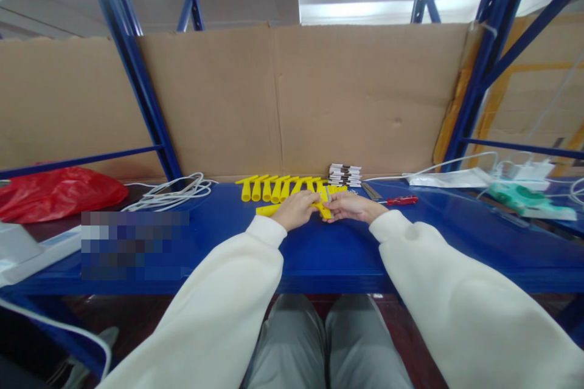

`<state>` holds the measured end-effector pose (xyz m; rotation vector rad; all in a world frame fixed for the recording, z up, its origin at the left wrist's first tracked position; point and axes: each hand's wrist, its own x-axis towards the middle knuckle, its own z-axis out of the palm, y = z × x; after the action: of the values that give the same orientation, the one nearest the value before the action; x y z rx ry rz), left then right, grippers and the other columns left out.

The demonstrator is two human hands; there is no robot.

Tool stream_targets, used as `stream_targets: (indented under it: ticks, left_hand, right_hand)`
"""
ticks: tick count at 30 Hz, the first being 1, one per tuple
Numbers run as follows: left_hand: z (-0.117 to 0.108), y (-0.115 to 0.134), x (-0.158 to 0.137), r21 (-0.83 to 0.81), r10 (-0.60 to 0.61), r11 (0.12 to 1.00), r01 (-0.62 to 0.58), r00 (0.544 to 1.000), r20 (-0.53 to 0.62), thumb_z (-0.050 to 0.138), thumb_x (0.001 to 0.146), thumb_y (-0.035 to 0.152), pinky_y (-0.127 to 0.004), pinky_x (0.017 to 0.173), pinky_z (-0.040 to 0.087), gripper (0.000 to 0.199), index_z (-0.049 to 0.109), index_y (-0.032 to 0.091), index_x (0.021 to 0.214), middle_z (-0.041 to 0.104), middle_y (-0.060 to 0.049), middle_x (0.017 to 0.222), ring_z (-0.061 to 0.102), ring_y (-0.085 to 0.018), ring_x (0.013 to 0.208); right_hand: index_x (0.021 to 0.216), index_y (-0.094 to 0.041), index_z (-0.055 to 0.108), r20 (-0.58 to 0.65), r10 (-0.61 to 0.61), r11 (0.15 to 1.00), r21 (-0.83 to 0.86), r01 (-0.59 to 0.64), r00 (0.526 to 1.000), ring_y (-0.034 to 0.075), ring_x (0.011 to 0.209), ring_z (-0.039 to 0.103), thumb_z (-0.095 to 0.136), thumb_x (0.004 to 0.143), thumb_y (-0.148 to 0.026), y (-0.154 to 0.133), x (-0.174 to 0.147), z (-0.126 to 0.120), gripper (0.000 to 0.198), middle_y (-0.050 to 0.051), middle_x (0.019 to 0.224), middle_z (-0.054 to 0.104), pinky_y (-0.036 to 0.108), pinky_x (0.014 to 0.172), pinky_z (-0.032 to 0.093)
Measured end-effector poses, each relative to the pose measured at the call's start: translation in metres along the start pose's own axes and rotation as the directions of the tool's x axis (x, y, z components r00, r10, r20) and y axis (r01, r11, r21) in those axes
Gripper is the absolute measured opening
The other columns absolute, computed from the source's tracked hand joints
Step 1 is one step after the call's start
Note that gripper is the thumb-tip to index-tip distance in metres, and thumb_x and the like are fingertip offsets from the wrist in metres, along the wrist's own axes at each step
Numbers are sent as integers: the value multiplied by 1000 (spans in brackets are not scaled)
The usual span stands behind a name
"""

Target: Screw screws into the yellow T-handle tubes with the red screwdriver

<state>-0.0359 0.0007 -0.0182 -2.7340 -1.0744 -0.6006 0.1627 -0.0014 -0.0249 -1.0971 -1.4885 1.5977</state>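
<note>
My left hand (297, 209) is closed on a yellow plastic scraper-like piece (325, 211), in front of my body at the middle of the blue table. My right hand (350, 206) pinches the same piece from the other side; its fingers hide part of it. Beyond my hands stands a row of several yellow T-shaped handles (276, 191). Another yellow piece (266, 210) lies just left of my left hand, partly covered by it. A stack of small white packets with dark bands (345, 175) sits behind my right hand.
Right of my right hand lie a red-handled screwdriver (402, 200) and a flat grey metal piece (371, 191). Coiled white cable (176, 191) and a red plastic bag (64, 193) are at left. A green-and-white packet (524, 197) lies at right. Cardboard (319, 97) walls the back.
</note>
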Motion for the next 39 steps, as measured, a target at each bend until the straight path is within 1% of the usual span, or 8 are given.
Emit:
stream_targets:
  ticks: [5, 11, 14, 17, 22, 30, 36, 39]
  left_hand:
    - [-1, 0, -1, -15, 5, 1000, -5, 1000, -2, 57, 91, 13, -38, 98, 53, 21, 67, 20, 108, 71, -9, 116, 66, -24, 114]
    - [4, 0, -1, -38, -52, 998, 51, 999, -8, 57, 91, 13, -39, 111, 46, 46, 56, 20, 137, 63, -12, 141, 59, -25, 131]
    - [5, 1, -1, -16, -55, 998, 56, 998, 27, 53, 93, 13, -39, 112, 45, 48, 53, 17, 141, 61, -14, 145, 58, -25, 134]
    - [6, 1, -1, 15, -47, 999, 47, 998, 36, 50, 94, 13, -40, 111, 46, 47, 54, 16, 141, 62, -15, 142, 59, -25, 132]
    - [6, 2, -1, 93, -21, 995, 21, 1000, 2, 49, 91, 9, -43, 105, 51, 50, 54, 17, 141, 67, -16, 131, 63, -27, 124]
    - [2, 13, 1, 257, -3, 966, 11, 999, -32, 40, 91, 3, -39, 92, 53, 49, 57, 11, 136, 70, -20, 119, 68, -28, 112]
    - [-4, 19, 1, 255, -44, 965, 54, 998, -43, 40, 90, 3, -34, 88, 52, 49, 59, 12, 135, 70, -18, 121, 69, -26, 110]
    - [-6, 21, 0, 217, -76, 972, 92, 994, -84, 41, 91, 4, -34, 89, 53, 50, 59, 14, 137, 71, -16, 124, 68, -26, 112]
  right_hand:
    - [83, -15, 67, -8, -41, 999, 8, 41, 999, 12, 64, 70, 73, 84, -11, 3, 3, -2, 8, 2, 70, 73, 24, 68, 62]
    - [78, -16, 63, -8, -57, 998, -9, 57, 998, 13, 66, 71, 76, 82, -15, 7, 8, -4, 14, 3, 73, 73, 26, 71, 63]
    - [76, -16, 60, -22, -58, 998, -10, 58, 998, 13, 65, 70, 77, 81, -15, 7, 9, -5, 17, 2, 69, 71, 29, 74, 64]
    - [76, -16, 60, -46, -54, 999, -2, 54, 997, 13, 62, 69, 76, 81, -13, 5, 7, -2, 17, -1, 61, 66, 30, 74, 64]
    - [79, -16, 63, -42, -52, 999, 13, 53, 998, 12, 60, 68, 72, 85, -12, 2, 4, 4, 11, 2, 69, 71, 25, 65, 63]
    - [80, -16, 63, -81, -37, 998, 48, 41, 996, 12, 59, 67, 68, 88, -11, -2, 0, 9, 10, 3, 69, 72, 26, 65, 63]
    - [81, -16, 64, -88, -32, 998, 43, 36, 996, 11, 54, 65, 70, 89, -20, -15, -8, 16, 11, 1, 63, 68, 23, 61, 60]
    - [82, -17, 65, -120, -72, 997, -27, 69, 990, 13, 56, 66, 70, 89, -25, -24, -10, 5, 12, 3, 67, 70, 23, 57, 57]
